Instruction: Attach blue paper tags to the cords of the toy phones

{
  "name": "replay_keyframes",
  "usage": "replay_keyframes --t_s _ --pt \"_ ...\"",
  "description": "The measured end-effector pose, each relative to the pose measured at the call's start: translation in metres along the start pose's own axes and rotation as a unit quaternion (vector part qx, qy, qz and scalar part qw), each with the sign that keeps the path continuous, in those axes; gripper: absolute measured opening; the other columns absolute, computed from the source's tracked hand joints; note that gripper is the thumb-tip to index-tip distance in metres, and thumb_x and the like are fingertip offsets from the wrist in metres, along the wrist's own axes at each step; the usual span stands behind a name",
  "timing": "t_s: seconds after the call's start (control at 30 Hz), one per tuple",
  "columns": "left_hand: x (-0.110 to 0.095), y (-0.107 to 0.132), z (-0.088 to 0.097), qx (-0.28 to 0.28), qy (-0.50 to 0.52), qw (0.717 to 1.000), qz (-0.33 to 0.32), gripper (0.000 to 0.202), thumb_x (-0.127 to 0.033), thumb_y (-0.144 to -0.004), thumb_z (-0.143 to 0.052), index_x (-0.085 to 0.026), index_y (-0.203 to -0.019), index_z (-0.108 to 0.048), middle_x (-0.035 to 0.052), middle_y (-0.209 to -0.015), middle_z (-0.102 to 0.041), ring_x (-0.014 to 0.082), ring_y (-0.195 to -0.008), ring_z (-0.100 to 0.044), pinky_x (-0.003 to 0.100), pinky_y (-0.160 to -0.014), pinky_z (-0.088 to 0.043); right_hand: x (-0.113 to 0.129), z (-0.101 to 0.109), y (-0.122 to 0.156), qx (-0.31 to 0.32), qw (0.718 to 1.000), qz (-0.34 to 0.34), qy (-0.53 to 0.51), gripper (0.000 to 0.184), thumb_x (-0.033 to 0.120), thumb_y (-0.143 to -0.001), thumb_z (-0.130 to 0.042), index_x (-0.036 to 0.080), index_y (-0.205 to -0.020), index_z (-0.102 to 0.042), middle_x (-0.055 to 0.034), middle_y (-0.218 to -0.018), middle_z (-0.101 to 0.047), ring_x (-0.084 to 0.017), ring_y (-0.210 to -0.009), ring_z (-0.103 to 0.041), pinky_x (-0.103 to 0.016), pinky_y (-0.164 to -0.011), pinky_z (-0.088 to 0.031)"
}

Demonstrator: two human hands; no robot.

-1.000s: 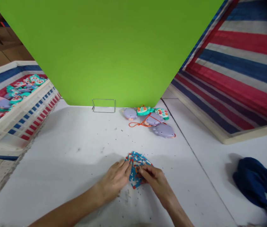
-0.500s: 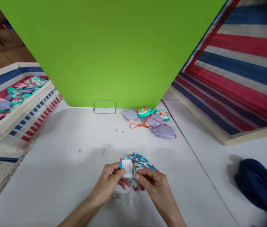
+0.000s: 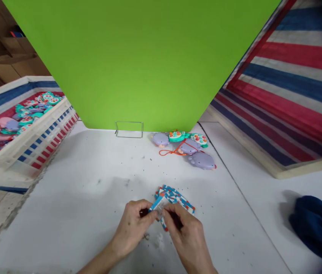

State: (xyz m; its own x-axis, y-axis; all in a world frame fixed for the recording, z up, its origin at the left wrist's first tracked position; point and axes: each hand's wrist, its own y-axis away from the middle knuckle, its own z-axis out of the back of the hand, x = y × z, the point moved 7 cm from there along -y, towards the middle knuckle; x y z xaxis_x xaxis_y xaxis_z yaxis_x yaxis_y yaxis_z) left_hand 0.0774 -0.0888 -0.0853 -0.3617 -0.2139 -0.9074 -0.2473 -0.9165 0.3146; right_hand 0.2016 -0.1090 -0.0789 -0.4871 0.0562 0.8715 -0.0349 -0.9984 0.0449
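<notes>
A small blue-edged printed card (image 3: 160, 203) is pinched between my two hands, tilted above the table. My left hand (image 3: 134, 222) grips its left edge between thumb and fingers. At the card's right side, the fingertips of my right hand (image 3: 184, 228) are closed on it and cover that edge. Just beyond and beneath lies a fanned pile of blue, white and red cards (image 3: 175, 195). A small brownish loop (image 3: 146, 236) rests on the table beside my left wrist, partly hidden.
Several purple and green animal-shaped toys (image 3: 202, 160), with an orange cord (image 3: 166, 152), lie near a green panel (image 3: 149, 68). By the panel's foot is a wire frame (image 3: 129, 129). A toy-filled crate (image 3: 49, 131) stands left, a striped-lined crate (image 3: 266, 163) right, dark blue cloth (image 3: 315, 224) nearer.
The card in my left hand has gone from nearly upright and facing me to slanted. My right fingers have moved left onto it. The whole view has shifted slightly.
</notes>
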Motion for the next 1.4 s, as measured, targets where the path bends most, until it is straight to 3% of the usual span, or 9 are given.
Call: replay_keyframes --t_s 0.33,0.57,0.67,0.73,0.8,0.9,1.03,1.23,1.4 --pt "-0.016 0.005 -0.001 -0.023 -0.104 0.992 -0.07 0.025 -0.019 -0.077 -0.045 -0.012 -0.055 -0.055 -0.0019 -0.055 -0.044 0.0093 -0.053 -0.041 0.019 -0.05 -0.029 0.007 0.001 -0.002 0.001 1.0 0.014 0.016 0.021 0.031 -0.082 -0.044 0.02 -0.066 -0.052 0.0026 -0.054 -0.05 -0.012 -0.046 -0.047 -0.022 -0.046 -0.036" --pt "-0.017 0.013 -0.012 -0.032 -0.21 0.965 -0.153 0.023 -0.01 -0.078 -0.041 -0.014 -0.062 -0.057 0.0007 -0.061 -0.049 0.0113 -0.059 -0.047 0.02 -0.056 -0.033 0.007 0.0 0.0 -0.015 0.999 0.028 0.03 0.02 0.031 -0.082 -0.045 0.021 -0.065 -0.049 0.0032 -0.054 -0.048 -0.012 -0.048 -0.045 -0.023 -0.048 -0.036" --pt "-0.015 0.014 -0.015 -0.018 -0.213 0.964 -0.16 0.024 -0.011 -0.08 -0.041 -0.015 -0.062 -0.057 0.0004 -0.063 -0.049 0.0111 -0.059 -0.046 0.02 -0.057 -0.034 0.0 0.002 -0.001 -0.022 0.999 0.005 -0.031 0.013 0.032 -0.081 -0.048 0.02 -0.082 -0.053 0.0039 -0.057 -0.046 -0.012 -0.049 -0.044 -0.023 -0.049 -0.036" --pt "-0.016 0.014 -0.015 -0.002 -0.195 0.968 -0.157 0.024 -0.012 -0.08 -0.041 -0.015 -0.062 -0.057 0.0003 -0.063 -0.049 0.0111 -0.059 -0.045 0.02 -0.058 -0.035 -0.006 0.0 -0.003 0.002 0.996 -0.02 -0.089 0.019 0.034 -0.08 -0.049 0.019 -0.09 -0.052 0.0037 -0.059 -0.046 -0.013 -0.052 -0.044 -0.023 -0.05 -0.036" --pt "-0.016 0.014 -0.015 0.03 -0.147 0.977 -0.148 0.025 -0.017 -0.081 -0.042 -0.014 -0.062 -0.058 0.0003 -0.063 -0.049 0.0112 -0.06 -0.045 0.021 -0.059 -0.035 -0.008 -0.002 -0.004 0.033 0.988 -0.037 -0.143 0.019 0.036 -0.08 -0.048 0.018 -0.084 -0.052 0.0038 -0.06 -0.043 -0.012 -0.054 -0.042 -0.023 -0.051 -0.035" --pt "-0.009 0.012 -0.014 0.092 -0.002 0.993 -0.079 0.032 -0.031 -0.086 -0.037 -0.013 -0.077 -0.061 0.0006 -0.063 -0.05 0.0113 -0.057 -0.046 0.021 -0.055 -0.037 -0.01 -0.004 -0.004 0.063 0.975 -0.055 -0.204 0.022 0.039 -0.081 -0.048 0.019 -0.073 -0.049 0.0068 -0.055 -0.033 -0.009 -0.049 -0.031 -0.021 -0.046 -0.028" --pt "-0.003 0.01 -0.012 0.102 0.094 0.99 -0.015 0.03 -0.035 -0.083 -0.043 -0.012 -0.092 -0.06 0.0009 -0.067 -0.053 0.0108 -0.058 -0.047 0.019 -0.053 -0.037 -0.016 -0.006 -0.002 0.081 0.968 -0.064 -0.229 0.024 0.041 -0.081 -0.048 0.018 -0.075 -0.05 0.0086 -0.052 -0.029 -0.008 -0.044 -0.024 -0.021 -0.042 -0.02" --pt "-0.01 0.006 -0.018 0.084 -0.012 0.995 -0.047 0.029 -0.033 -0.083 -0.041 -0.013 -0.067 -0.055 -0.0039 -0.055 -0.038 0.0087 -0.053 -0.034 0.018 -0.049 -0.026 -0.025 -0.01 0.001 0.063 0.974 -0.046 -0.213 0.028 0.043 -0.078 -0.051 0.017 -0.07 -0.052 0.0085 -0.051 -0.027 -0.008 -0.045 -0.026 -0.021 -0.043 -0.023" --pt "-0.019 0.002 -0.021 0.062 -0.117 0.985 -0.11 0.026 -0.026 -0.083 -0.035 -0.016 -0.06 -0.043 -0.0026 -0.057 -0.04 0.0102 -0.055 -0.035 0.02 -0.053 -0.027 -0.022 0.003 0.006 -0.025 0.987 -0.012 -0.16 0.031 0.038 -0.08 -0.052 0.019 -0.104 -0.057 0.0046 -0.054 -0.047 -0.011 -0.048 -0.042 -0.022 -0.047 -0.035"
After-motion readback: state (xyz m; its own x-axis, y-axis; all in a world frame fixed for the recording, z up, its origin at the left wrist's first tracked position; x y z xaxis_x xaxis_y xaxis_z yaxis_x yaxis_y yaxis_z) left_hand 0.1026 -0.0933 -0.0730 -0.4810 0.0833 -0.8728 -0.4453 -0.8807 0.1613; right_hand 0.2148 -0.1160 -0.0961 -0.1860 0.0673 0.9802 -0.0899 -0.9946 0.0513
